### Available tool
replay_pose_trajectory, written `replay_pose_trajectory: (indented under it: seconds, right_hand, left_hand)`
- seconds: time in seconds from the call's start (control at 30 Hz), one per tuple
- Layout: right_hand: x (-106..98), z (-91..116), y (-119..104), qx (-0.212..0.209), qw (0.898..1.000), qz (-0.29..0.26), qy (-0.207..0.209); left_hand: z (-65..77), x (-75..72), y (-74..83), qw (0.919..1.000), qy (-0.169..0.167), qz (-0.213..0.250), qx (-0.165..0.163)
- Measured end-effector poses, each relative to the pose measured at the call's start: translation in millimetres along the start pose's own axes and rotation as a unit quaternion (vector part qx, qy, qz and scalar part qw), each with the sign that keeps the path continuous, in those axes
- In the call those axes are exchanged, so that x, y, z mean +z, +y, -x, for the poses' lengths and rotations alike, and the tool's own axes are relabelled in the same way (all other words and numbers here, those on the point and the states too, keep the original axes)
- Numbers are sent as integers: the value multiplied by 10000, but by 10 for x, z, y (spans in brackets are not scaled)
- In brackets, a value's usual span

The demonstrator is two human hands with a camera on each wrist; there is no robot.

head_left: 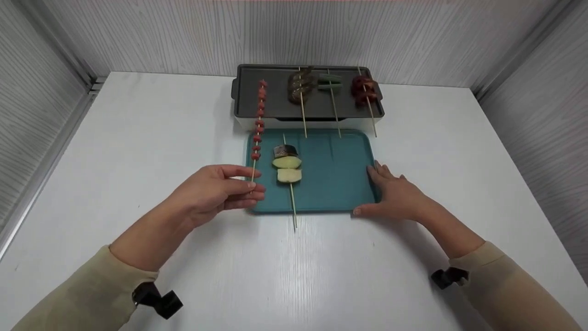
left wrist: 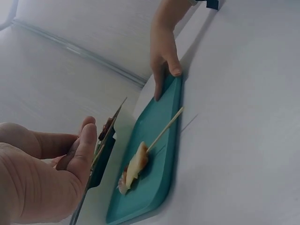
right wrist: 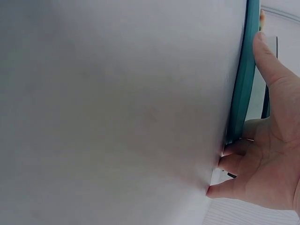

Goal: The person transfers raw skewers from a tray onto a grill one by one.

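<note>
My left hand (head_left: 225, 187) pinches the lower stick of a skewer of small red pieces (head_left: 260, 112), which is tilted with its tip over the grill plate's left part. Spread around the right front corner of the teal tray (head_left: 335, 184), my right hand (head_left: 397, 195) touches its edge with thumb and fingers. On the tray's left half lies a skewer (head_left: 288, 175) with a dark-skinned piece and two pale pieces, its stick jutting past the front rim. The left wrist view shows this food skewer (left wrist: 136, 164) beside my left hand (left wrist: 56, 173).
Behind the tray stands a dark grill plate (head_left: 275, 108) on a white base. Across it lie a brown meat skewer (head_left: 301, 87), a green vegetable skewer (head_left: 330, 82) and a red-brown skewer (head_left: 364, 89), sticks overhanging the front. Grey panels (head_left: 174, 37) enclose the white table (head_left: 151, 138).
</note>
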State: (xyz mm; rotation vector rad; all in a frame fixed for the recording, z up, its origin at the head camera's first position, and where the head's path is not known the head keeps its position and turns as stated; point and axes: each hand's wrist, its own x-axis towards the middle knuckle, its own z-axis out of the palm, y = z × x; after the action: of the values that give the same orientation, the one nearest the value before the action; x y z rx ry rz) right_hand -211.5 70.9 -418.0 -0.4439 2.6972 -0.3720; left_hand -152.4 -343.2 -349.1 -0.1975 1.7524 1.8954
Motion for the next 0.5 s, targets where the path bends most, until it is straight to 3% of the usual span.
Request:
replay_pose_trajectory:
  seconds: [0.2, 0.5]
  right_hand:
    - [-19, 12, -24, 17, 10000, 25, -21]
    - [-9, 17, -20, -2, 10000, 11, 22]
  left_hand:
    - [-170, -89, 233, 9999, 52, 70, 82]
    - [-501, -259, 456, 9993, 196, 280, 142]
